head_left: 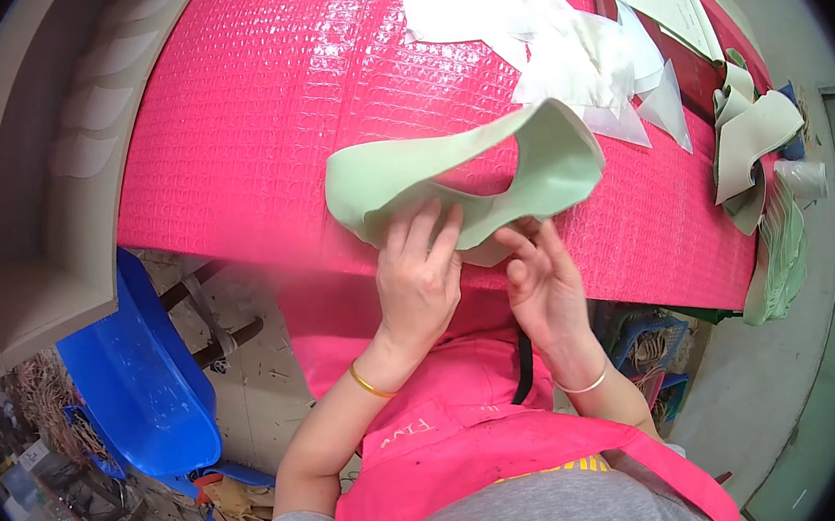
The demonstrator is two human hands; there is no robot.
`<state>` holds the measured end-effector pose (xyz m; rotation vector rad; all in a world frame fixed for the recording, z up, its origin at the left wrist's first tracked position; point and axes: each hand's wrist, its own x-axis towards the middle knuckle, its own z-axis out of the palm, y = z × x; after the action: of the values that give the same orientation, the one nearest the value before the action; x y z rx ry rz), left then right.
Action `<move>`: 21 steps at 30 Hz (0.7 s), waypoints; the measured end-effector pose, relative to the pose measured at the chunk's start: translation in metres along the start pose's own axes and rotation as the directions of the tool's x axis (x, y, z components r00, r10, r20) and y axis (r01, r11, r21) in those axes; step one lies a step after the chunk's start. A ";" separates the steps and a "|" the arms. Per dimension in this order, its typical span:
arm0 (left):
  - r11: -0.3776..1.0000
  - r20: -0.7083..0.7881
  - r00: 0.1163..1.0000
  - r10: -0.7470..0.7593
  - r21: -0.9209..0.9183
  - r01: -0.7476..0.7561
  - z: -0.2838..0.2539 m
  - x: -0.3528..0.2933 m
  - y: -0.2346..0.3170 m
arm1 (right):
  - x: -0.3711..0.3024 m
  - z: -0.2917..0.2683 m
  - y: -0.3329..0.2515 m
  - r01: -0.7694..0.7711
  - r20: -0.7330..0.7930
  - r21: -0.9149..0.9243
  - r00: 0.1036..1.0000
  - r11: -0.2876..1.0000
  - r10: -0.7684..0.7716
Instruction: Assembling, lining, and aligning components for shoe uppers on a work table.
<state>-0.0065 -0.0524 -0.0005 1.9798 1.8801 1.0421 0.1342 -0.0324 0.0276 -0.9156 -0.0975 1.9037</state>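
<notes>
A pale green shoe upper [561,161] stands curved into a loop on the pink textured table cover, near the table's front edge. Through its opening the pink cover shows. My left hand [417,276] has its fingers bent over the near side of the upper, gripping it left of the middle. At the lower right edge, my right hand [548,283] pinches the upper's rim between fingers and thumb, palm turned partly up. A lighter flap [485,252] of the piece hangs between the two hands. Some fingertips are hidden behind the material.
Thin white cut pieces [579,59] lie in a loose pile at the back. More green uppers [783,250] hang at the table's right end. A grey trough [49,296] with white pieces borders the left. Below it is a blue plastic seat [152,376].
</notes>
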 end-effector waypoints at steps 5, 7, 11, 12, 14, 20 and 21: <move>0.996 0.009 0.997 0.080 0.026 -0.080 0.002 -0.003 -0.007 | 0.021 0.010 -0.027 0.109 0.042 -0.733 0.993 0.672 -0.114; 0.988 0.032 0.990 0.140 0.058 -0.141 0.002 -0.002 -0.009 | 0.033 0.005 -0.038 0.057 0.020 -0.826 0.997 0.561 -0.071; 0.982 0.052 0.985 0.163 0.086 -0.167 0.002 0.000 -0.010 | 0.033 0.010 -0.044 -0.122 -0.116 -0.759 0.992 0.640 0.052; 0.980 0.072 0.982 0.173 0.092 -0.179 0.000 0.001 -0.010 | 0.032 0.011 -0.045 -0.202 -0.163 -0.692 0.979 0.693 0.122; 0.977 0.097 0.978 0.182 0.093 -0.191 -0.001 0.002 -0.011 | 0.034 0.010 -0.041 -0.110 -0.115 -0.788 0.993 0.606 0.031; 0.970 0.093 0.972 0.218 0.090 -0.226 -0.001 0.001 -0.015 | 0.031 0.000 -0.044 -0.008 -0.040 -0.963 0.993 0.271 -0.114; 0.977 0.100 0.979 0.180 0.097 -0.190 0.000 0.002 -0.013 | 0.031 -0.002 -0.043 0.002 -0.029 -0.964 0.993 0.265 -0.116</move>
<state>-0.0170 -0.0490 -0.0075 2.2589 1.7651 0.8967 0.1604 0.0143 0.0277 -1.7734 -1.3960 1.5781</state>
